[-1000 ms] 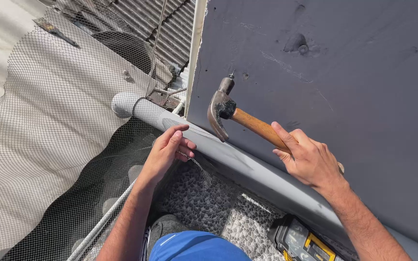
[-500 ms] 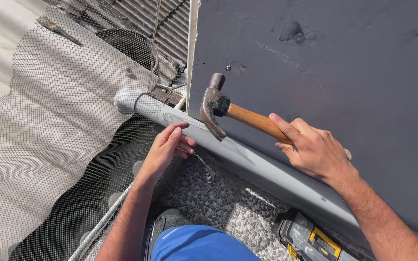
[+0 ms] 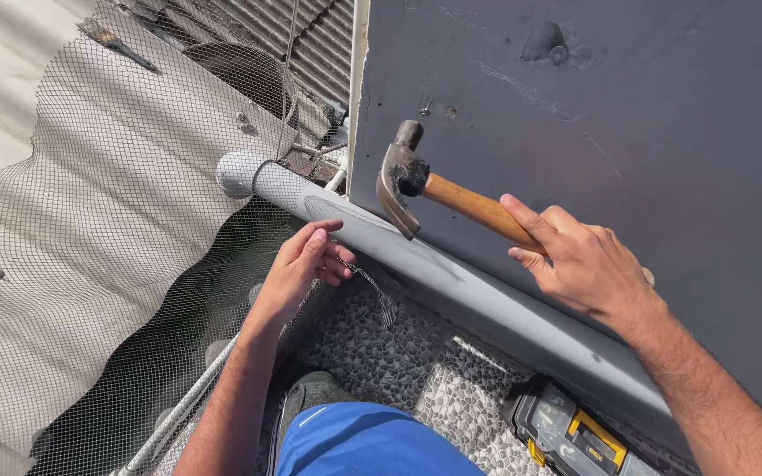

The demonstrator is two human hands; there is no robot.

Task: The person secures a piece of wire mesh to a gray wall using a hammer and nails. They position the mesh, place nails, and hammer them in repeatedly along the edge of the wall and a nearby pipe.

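R hand point(image 3: 588, 264), fingers clamped on wooden-handled steel claw hammer point(image 3: 438, 189), has swung it lower vs. a sec ago; L hand point(image 3: 306, 269) fingers pinch grey wire mesh point(image 3: 116, 220) by grey plastic pipe point(image 3: 416, 264).

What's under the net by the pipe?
Pale corrugated sheeting shows through the net; lower down, shadow hides what lies beneath. The left hand pinches its edge beside the grey pipe.

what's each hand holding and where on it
The right hand grips a claw hammer around the lower part of its wooden handle. The left hand pinches the edge of the wire mesh beside the grey pipe.
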